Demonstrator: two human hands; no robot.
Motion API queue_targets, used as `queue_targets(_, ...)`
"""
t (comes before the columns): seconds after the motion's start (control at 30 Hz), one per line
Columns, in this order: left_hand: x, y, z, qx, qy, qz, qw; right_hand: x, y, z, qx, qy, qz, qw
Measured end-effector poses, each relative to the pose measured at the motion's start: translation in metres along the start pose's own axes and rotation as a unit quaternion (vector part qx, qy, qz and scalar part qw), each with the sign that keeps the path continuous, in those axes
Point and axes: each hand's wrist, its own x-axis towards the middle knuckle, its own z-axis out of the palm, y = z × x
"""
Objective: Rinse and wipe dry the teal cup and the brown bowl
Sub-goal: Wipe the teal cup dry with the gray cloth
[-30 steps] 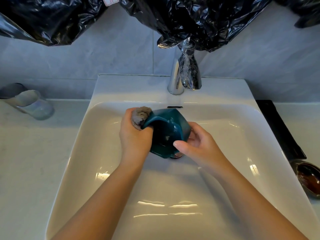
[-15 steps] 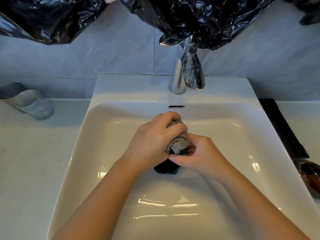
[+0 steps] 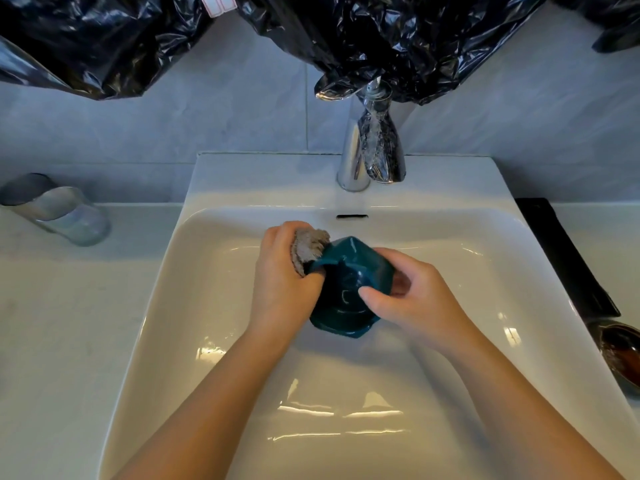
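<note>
A bathroom: a white ceramic washbasin [image 3: 214,258] with chrome mixer tap [image 3: 356,157], grey wall tiles [image 3: 225,112], and a glass tumbler [image 3: 69,216] on the pale surface [image 3: 69,323].

Brown bowl [image 3: 621,355] being cut off by right picture edge. Grey cloth [image 3: 309,248] being largely hidden inside left hand [image 3: 282,278]. Far side of teal cup [image 3: 346,289] being covered by right hand [image 3: 412,299]; drain being hidden beneath. Faucet [image 3: 370,147] top being partly masked by black plastic sheeting [image 3: 381,36].
</note>
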Motion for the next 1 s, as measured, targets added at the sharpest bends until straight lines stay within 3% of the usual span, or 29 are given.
queue_targets(0.1,0.000,0.001,-0.001,0.086,-0.057,0.120,0.987,-0.002,0.001,0.004,-0.048,-0.024,-0.001,0.999)
queue_targets(0.17,0.000,0.001,-0.001,0.090,-0.045,0.124,0.987,0.000,0.003,0.005,-0.046,-0.029,-0.003,0.999)
queue_targets(0.23,0.000,0.001,-0.001,0.038,0.017,0.065,0.997,0.001,0.003,0.004,-0.009,-0.031,-0.006,0.999)
queue_targets(0.3,0.002,0.002,0.001,-0.063,0.071,-0.056,0.994,0.001,0.003,0.005,0.019,-0.031,0.000,0.999)
queue_targets(0.37,0.003,0.001,0.003,-0.164,0.083,-0.146,0.972,0.001,0.003,0.006,0.026,-0.025,0.006,0.999)
queue_targets(0.4,0.003,0.000,0.003,-0.165,0.075,-0.147,0.973,0.000,0.003,0.005,0.026,-0.019,0.007,0.999)
queue_targets(0.5,0.005,0.000,-0.004,-0.035,0.052,-0.007,0.998,0.000,0.002,0.001,0.033,-0.010,-0.001,0.999)
queue_targets(0.63,0.009,0.002,-0.016,0.056,0.016,0.198,0.978,-0.001,0.002,0.000,0.010,-0.020,-0.017,1.000)
queue_targets(0.7,0.009,0.003,-0.018,0.091,-0.034,0.258,0.961,-0.001,0.005,0.002,-0.017,-0.040,-0.020,0.999)
queue_targets(0.77,0.009,0.002,-0.019,0.090,-0.065,0.268,0.957,-0.001,0.007,0.003,-0.025,-0.049,-0.016,0.998)
queue_targets(0.87,0.009,-0.003,-0.021,-0.009,-0.059,0.205,0.977,0.000,0.008,0.000,0.005,-0.047,-0.016,0.999)
queue_targets(0.93,0.008,-0.002,-0.021,-0.131,-0.051,0.088,0.986,0.002,0.007,-0.004,0.058,-0.037,-0.020,0.997)
queue_targets(1.0,0.007,0.000,-0.021,-0.285,-0.041,-0.047,0.956,0.004,0.004,-0.010,0.123,-0.029,-0.018,0.992)
